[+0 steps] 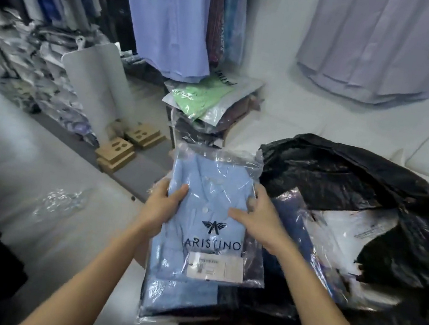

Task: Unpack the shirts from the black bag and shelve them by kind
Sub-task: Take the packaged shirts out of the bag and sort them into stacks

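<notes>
Item: folded light-blue shirt (199, 215) sealed in a clear polybag printed ARISTINO, white label low on the front. Location: held in the air in front of me, just left of the open black bag (371, 185), above more bagged shirts. Grip: my left hand (163, 202) clasps the left edge, thumb on top; my right hand (257, 219) curls round the right edge. Handling, by my estimate: light, soft, likely to sag; film slick and crinkly. Best taken at both long edges, pinching through the film into the cloth.
</notes>
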